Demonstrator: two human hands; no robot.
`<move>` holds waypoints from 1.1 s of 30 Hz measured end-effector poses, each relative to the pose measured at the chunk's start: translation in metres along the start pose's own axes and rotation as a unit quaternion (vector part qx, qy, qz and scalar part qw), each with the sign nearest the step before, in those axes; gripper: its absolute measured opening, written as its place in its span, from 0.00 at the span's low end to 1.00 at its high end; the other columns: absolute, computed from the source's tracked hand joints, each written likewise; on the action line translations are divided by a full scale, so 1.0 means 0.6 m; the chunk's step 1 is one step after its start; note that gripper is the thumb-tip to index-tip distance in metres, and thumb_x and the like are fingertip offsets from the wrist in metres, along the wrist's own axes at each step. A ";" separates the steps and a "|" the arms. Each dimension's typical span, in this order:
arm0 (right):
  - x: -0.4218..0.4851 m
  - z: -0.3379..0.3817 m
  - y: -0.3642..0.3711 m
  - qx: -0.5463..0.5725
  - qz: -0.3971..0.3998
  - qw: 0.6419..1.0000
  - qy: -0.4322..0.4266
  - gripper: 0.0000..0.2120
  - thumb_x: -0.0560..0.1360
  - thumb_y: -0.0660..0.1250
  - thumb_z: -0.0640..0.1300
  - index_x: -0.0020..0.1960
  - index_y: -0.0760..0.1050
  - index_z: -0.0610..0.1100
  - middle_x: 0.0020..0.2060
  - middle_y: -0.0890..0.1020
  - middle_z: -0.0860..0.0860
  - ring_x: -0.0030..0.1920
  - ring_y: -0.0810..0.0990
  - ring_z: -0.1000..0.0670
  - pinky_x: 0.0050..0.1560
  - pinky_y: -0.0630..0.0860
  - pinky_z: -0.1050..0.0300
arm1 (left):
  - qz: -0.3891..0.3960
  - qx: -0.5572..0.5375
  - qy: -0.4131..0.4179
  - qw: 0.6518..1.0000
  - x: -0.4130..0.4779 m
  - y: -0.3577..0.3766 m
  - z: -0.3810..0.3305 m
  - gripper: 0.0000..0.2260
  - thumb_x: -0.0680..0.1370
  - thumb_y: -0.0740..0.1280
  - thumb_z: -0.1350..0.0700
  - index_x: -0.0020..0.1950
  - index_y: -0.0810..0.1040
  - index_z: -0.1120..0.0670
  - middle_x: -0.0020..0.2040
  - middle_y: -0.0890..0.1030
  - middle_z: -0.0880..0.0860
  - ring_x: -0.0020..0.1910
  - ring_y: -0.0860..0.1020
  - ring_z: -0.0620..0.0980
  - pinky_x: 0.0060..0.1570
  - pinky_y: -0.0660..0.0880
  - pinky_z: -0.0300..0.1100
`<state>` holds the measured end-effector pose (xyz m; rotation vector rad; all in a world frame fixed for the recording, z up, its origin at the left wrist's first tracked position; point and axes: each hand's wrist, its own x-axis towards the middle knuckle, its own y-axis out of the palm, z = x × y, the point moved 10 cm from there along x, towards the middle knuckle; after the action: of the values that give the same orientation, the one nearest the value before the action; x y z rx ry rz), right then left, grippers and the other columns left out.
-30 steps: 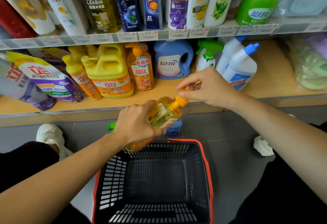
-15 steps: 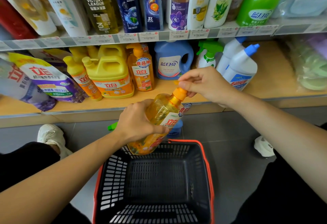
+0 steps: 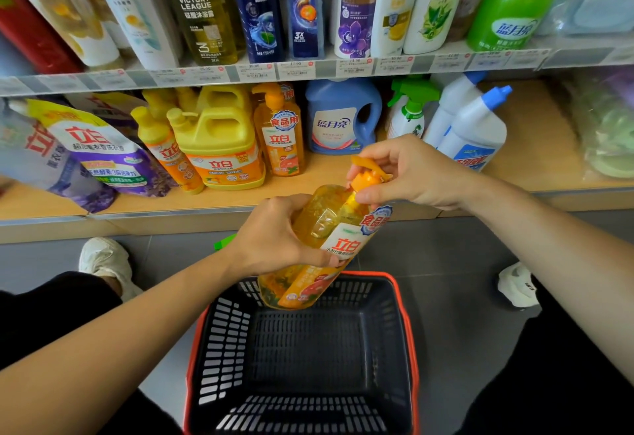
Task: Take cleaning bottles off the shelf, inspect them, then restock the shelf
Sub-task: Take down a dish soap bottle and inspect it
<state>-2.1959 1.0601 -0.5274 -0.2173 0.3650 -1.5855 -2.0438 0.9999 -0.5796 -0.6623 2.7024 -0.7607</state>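
Head view: person crouches at a store shelf, inspection step in hand. Left hand [image 3: 274,235] grips the body of an orange dish-soap pump bottle [image 3: 329,246], fingers wrapped round its middle. Right hand [image 3: 411,173] pinches the orange pump head [image 3: 368,173], thumb at the collar and fingertips on the nozzle. Bottle is off the shelf, in the air and tilted, pump up and to the right, base over the far rim of the black basket with red rim [image 3: 408,331], label partly facing the camera. Lower shelf [image 3: 535,146] holds a matching pump bottle [image 3: 279,132], a yellow jug [image 3: 219,146], a blue detergent jug [image 3: 339,119], a green trigger spray [image 3: 408,112] and white toilet-cleaner bottles [image 3: 477,132]. Judgement: pump check under way, restock not yet done. To do it well, keep the left grip firm round the body so the bottle cannot spin, and test the collar with a light twist only, enough to feel it is tight. Don't press the nozzle down; it may dispense. Roll the bottle to read the whole label and look for leaks at the neck. Hold it over the basket so drips don't reach the floor. Slippery plastic if wet, so no loose pinch on the pump alone.
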 end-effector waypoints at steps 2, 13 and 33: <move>-0.001 -0.001 -0.001 -0.005 -0.008 1.000 0.002 0.13 0.70 0.77 0.36 0.54 0.82 0.38 0.48 0.86 0.45 0.48 0.86 0.50 0.46 0.81 0.60 | -0.011 0.036 0.004 0.999 -0.001 -0.003 -0.005 0.31 0.57 0.81 0.37 0.56 0.81 0.47 0.48 0.86 0.44 0.47 0.84 0.45 0.48 0.81 0.54; 0.010 -0.018 -0.015 0.008 -0.102 0.995 0.022 0.15 0.66 0.81 0.40 0.50 0.83 0.40 0.41 0.87 0.49 0.43 0.87 0.50 0.44 0.83 0.59 | -0.127 0.290 0.011 0.949 -0.007 -0.049 -0.033 0.38 0.60 0.74 0.28 0.63 0.77 0.49 0.41 0.83 0.51 0.41 0.80 0.57 0.37 0.72 0.47; 0.005 -0.017 -0.030 0.125 -0.176 0.976 -0.004 0.20 0.70 0.77 0.48 0.60 0.80 0.44 0.53 0.85 0.47 0.50 0.85 0.49 0.43 0.79 0.60 | -0.082 0.025 -0.014 0.996 0.004 -0.050 -0.014 0.32 0.56 0.81 0.36 0.54 0.83 0.51 0.47 0.87 0.48 0.46 0.85 0.49 0.48 0.81 0.55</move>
<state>-2.2162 1.0582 -0.5305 -0.0950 0.1200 -1.9606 -2.0383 0.9799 -0.5565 -0.8833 2.6189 -0.8465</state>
